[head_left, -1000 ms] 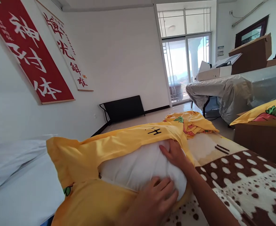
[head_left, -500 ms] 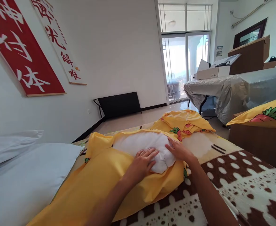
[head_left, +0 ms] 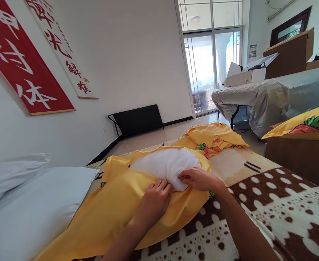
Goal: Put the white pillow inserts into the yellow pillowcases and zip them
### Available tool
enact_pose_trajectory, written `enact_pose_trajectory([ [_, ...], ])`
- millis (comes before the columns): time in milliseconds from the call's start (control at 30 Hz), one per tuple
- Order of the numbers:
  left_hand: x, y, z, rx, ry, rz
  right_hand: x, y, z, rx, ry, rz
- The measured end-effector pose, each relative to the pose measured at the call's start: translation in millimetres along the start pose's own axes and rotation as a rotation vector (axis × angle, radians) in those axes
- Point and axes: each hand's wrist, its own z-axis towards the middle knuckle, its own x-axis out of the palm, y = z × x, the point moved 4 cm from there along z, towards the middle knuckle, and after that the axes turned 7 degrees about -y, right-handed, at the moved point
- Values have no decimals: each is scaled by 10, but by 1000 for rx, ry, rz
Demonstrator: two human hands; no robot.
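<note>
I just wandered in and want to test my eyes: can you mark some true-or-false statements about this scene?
1. The left hand touches the yellow cover. True.
2. The cover hides everything inside it. False: a white insert shows through its opening.
3. A carrot-print pillow lies at the far right. True.
4. Everything white lies right of the hands. False: a white pillow lies left of them.
5. The red scroll hangs on the wall. True.

This looks like a home. A brown-and-cream plush blanket (head_left: pixel 284 214), white cloth pillows (head_left: pixel 47 203) and a red calligraphy scroll (head_left: pixel 39 69) show it.
</note>
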Motion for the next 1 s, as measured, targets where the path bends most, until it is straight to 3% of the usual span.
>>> enact_pose_trajectory([
  [167, 15, 30, 53, -54, 11, -15, 68, -42, 36, -4, -101, -41],
  [333, 20, -73, 114, -26, 25, 49, 107, -65, 39, -3, -74, -80],
  [533, -44, -204, 177, 16, 51, -153, 169, -120, 54, 57, -41, -72],
  [700, -206, -243, 283, -46, 36, -463, 155, -118, 35, 87, 87, 19],
  [800, -322, -104, 371, -128, -35, -440, 40, -81, -20, 135, 155, -20],
  [900, -411, 80, 415, -95, -98, -352, -172, 8, -70, 108, 36, -82],
  [1000, -376, 197, 400, 2, -34, -358, -380, 83, -106, 58, -191, -124],
])
